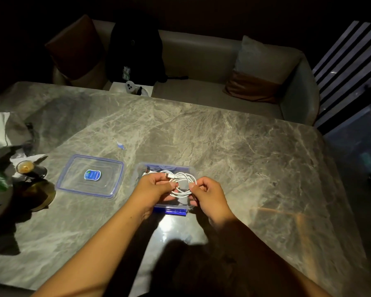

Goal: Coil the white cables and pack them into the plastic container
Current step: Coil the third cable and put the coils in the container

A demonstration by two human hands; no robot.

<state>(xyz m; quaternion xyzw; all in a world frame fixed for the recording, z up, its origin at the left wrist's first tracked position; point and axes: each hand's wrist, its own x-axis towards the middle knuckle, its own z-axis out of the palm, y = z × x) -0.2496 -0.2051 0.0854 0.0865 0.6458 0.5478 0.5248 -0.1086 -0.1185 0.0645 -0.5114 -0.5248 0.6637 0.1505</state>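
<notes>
A coiled white cable hangs between both hands, just above the clear plastic container with blue clips that stands at the middle of the marble table. My left hand pinches the coil's left side. My right hand pinches its right side. More white cable lies inside the container under the coil, partly hidden by my hands. The container's clear lid, blue-rimmed with a blue sticker, lies flat on the table to the left.
A small glass cup and a brass dish stand at the left, with a white cloth behind them. A small blue-white scrap lies beyond the lid. A sofa with cushions runs along the table's far edge.
</notes>
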